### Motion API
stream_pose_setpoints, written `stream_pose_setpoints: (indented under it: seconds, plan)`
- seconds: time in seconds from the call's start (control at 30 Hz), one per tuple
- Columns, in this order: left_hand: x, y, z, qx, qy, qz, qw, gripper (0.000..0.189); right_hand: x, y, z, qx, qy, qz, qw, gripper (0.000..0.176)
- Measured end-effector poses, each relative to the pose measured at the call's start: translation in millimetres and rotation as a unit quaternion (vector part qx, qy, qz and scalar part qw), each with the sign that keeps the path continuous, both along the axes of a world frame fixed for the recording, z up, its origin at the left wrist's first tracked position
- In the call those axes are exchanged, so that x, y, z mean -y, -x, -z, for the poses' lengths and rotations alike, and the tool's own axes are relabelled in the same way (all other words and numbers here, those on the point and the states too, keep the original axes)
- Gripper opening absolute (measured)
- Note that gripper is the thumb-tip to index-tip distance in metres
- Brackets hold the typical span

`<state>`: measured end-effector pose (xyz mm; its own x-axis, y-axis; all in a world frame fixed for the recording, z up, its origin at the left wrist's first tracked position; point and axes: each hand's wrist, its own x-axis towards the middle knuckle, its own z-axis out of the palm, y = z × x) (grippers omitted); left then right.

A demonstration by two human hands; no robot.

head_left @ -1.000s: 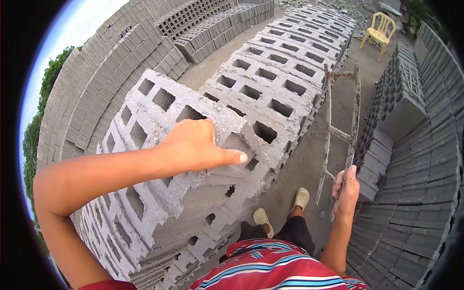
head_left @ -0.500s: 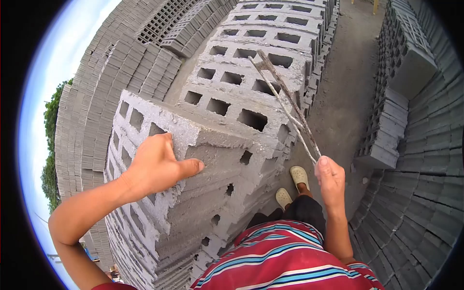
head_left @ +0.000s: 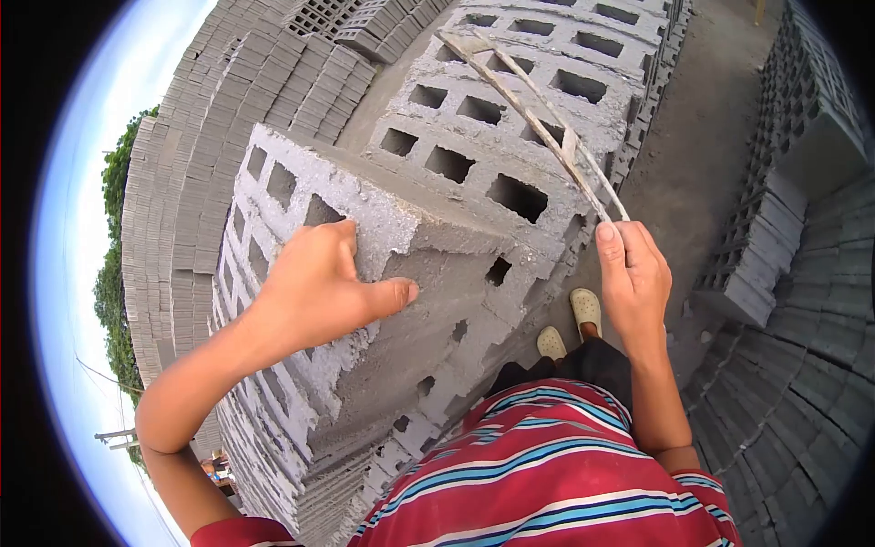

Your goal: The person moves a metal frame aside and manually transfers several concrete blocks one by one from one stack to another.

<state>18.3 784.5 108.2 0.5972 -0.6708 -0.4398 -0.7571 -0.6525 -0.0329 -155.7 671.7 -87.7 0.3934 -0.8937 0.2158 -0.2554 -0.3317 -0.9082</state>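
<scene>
Apparently paused L hand (head_left: 314, 287) at 9 o'clock by block (head_left: 385, 208), thumb spread; pinched frame (head_left: 569, 146) at 1 o'clock w/ R hand (head_left: 635, 273); prob. needed steady grip.

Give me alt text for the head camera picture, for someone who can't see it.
Outdoors, a person's left hand grasps a gray hollow concrete block by its end, while the right hand holds a narrow frame above rows of similar blocks.

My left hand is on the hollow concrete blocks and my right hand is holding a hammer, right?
Not a hammer: the head view shows your right hand holding a narrow frame with a crossbar. Your left hand is on the hollow concrete blocks.
</scene>
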Motion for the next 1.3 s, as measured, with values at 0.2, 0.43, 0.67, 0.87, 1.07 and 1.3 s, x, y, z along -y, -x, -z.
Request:
stream_pose_setpoints:
  seconds: [0.2, 0.43, 0.67, 0.87, 1.07, 1.3]
  plan:
    - [-29, -2, -3, 0.024, 0.067, 0.165, 0.984, 0.066, 55, -63, 25, -0.204, 0.251, 0.024, 0.946, 0.023]
    - [-46, -4, 7, 0.04, 0.142, 0.218, 0.965, 0.075, 60, -85, 33, -0.271, 0.256, -0.029, 0.927, 0.027]
    - [-18, -11, 8, 0.001, 0.075, 0.091, 0.993, 0.061, 8, -78, -48, 0.224, 0.13, -0.297, 0.919, 0.06]
    - [-17, -15, 15, -0.019, 0.117, 0.069, 0.991, 0.058, -43, -122, -9, 0.333, 0.061, -0.188, 0.922, 0.062]
    - [-4, -20, 3, -0.061, 0.013, 0.06, 0.996, 0.055, -47, -133, -3, 0.377, 0.075, -0.148, 0.911, 0.064]
    - [0, -24, -1, -0.099, -0.022, 0.065, 0.993, 0.05, -50, -131, -3, 0.362, 0.054, -0.15, 0.919, 0.07]
